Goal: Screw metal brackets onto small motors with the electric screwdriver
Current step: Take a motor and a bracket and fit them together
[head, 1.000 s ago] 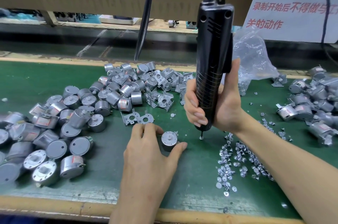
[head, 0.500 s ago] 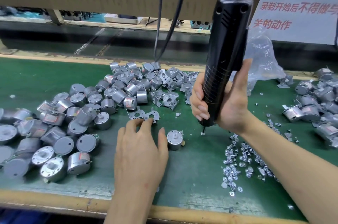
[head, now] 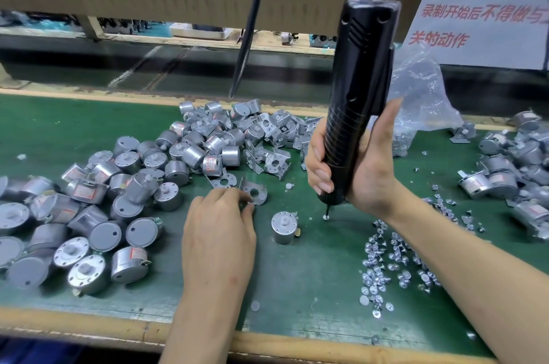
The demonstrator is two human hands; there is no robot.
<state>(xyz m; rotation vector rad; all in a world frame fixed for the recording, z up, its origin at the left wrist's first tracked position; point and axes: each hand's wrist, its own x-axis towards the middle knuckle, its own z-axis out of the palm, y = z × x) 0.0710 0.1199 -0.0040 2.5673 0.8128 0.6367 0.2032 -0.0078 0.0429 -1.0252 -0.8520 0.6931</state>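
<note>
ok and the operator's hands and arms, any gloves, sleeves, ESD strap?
No gloves: the left hand and right hand are both bare. The left forearm and right forearm are bare right to the frame edge, so no sleeves show. No watch, ring, wrist strap or cable shows on either wrist in the head view.

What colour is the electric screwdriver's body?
Black, with a ribbed grip; the electric screwdriver shows best in the head view.
</note>
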